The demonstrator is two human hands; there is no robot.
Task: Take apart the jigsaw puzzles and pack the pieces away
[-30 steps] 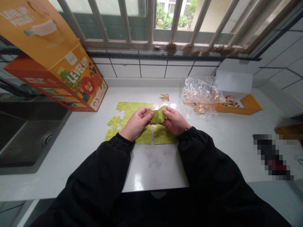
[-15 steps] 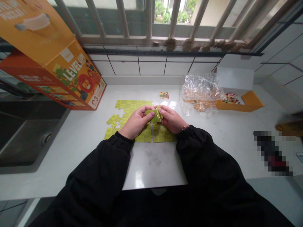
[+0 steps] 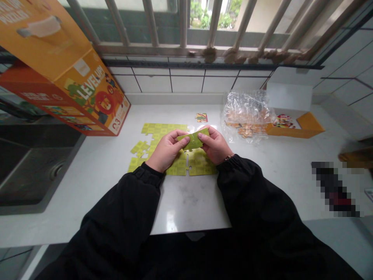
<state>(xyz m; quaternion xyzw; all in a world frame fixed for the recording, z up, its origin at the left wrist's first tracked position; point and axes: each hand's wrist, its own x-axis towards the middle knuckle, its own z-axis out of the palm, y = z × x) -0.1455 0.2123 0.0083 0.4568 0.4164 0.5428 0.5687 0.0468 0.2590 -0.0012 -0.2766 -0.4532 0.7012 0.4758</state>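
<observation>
Two green puzzle pieces (image 3: 192,140), edge to edge with a seam between them, are held up over the counter. My left hand (image 3: 167,149) pinches the left piece between thumb and fingers. The right piece is gripped by my right hand (image 3: 215,146). Below both hands lies a green checked puzzle sheet (image 3: 176,167), with gaps along its left side and near its lower middle; my hands hide part of it. A small joined group of green pieces (image 3: 140,148) lies tilted at its left. One multicoloured piece (image 3: 201,117) rests behind my hands.
An orange puzzle box (image 3: 99,97) stands at the left beside a dark sink (image 3: 26,167). Clear plastic wrap (image 3: 246,112) with orange pieces lies at the back right, against an open orange box (image 3: 309,124). A pixelated dark object (image 3: 335,190) is at the far right.
The two held pieces have gone from folded at an angle to nearly flat, side by side. My right hand has turned and shifted slightly; my left hand has barely moved.
</observation>
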